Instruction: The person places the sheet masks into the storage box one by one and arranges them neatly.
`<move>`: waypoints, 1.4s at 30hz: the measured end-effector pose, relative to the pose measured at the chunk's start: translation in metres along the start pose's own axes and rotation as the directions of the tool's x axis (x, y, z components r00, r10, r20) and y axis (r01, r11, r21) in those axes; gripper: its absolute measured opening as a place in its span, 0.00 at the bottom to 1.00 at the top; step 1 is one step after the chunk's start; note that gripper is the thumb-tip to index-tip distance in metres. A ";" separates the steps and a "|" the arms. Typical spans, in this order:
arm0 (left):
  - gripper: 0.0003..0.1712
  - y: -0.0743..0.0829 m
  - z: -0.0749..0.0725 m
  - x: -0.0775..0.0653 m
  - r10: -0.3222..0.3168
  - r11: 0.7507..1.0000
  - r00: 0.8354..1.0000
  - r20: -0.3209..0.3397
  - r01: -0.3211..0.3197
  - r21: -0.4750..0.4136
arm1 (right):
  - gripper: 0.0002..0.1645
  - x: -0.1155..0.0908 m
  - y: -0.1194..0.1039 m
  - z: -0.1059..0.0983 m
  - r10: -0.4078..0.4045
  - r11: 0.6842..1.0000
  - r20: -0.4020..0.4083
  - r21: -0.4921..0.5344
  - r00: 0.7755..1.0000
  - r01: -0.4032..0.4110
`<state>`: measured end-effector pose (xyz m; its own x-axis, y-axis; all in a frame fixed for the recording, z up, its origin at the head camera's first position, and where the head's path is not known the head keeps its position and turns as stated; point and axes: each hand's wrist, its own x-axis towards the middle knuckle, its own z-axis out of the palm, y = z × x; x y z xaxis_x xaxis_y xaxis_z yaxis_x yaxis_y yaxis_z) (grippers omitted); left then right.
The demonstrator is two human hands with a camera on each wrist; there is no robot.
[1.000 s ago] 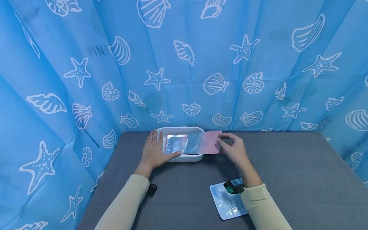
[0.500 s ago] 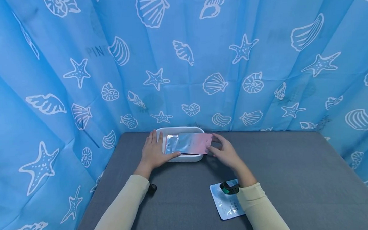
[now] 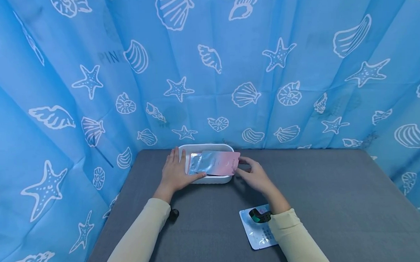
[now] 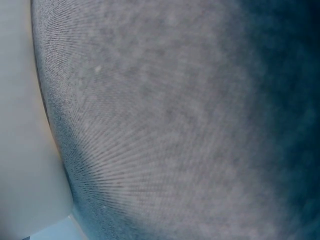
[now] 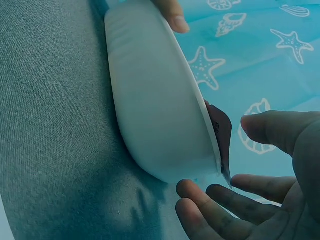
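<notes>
A white plastic tray [image 3: 215, 180] stands at the far side of the table, with foil sachets in it. The upper sachet, blue fading to pink [image 3: 226, 163], lies tilted with its pink end over the right rim. Left of it shows a shiny blue sachet [image 3: 194, 164]. My left hand [image 3: 176, 172] rests on the tray's left end, fingers straight and spread, thumb over the front rim. My right hand [image 3: 254, 175] is beside the pink end. In the right wrist view its thumb stands apart from the sachet; a fingertip is at the sachet's corner.
A light blue sachet [image 3: 258, 233] lies on the grey table [image 3: 206, 227], partly under the right forearm. A black band [image 3: 259, 216] is at the right wrist, a small black object [image 3: 173, 214] at the left. A blue shell-print curtain [image 3: 208, 69] hangs behind the table.
The pink-and-blue sachet has slid left and down into the tray. My right hand moved left with it, and its thumb has come off the sachet. The left hand has stayed in place.
</notes>
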<state>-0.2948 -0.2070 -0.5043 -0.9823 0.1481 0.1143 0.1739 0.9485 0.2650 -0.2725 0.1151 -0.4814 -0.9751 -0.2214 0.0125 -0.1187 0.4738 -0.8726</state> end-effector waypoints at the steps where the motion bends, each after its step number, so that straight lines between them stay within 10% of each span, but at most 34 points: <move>1: 0.81 0.000 0.000 0.000 -0.001 1.000 1.000 0.003 0.001 -0.001 | 0.37 0.000 0.000 0.001 0.001 1.000 0.005 0.003 1.000 -0.001; 25: 0.83 0.000 0.003 0.001 -0.028 0.999 1.000 -0.007 0.028 0.017 | 0.36 0.011 0.000 0.009 -0.048 0.997 0.061 -0.057 0.997 0.052; 42: 0.84 -0.002 0.003 0.002 -0.022 1.000 1.000 -0.008 0.022 0.016 | 0.29 -0.011 0.018 -0.022 -0.093 0.982 0.123 -0.154 0.988 0.111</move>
<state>-0.2975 -0.2078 -0.5077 -0.9853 0.1254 0.1164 0.1514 0.9558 0.2522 -0.2684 0.1450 -0.4862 -0.9294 -0.3677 0.0331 -0.2541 0.5721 -0.7799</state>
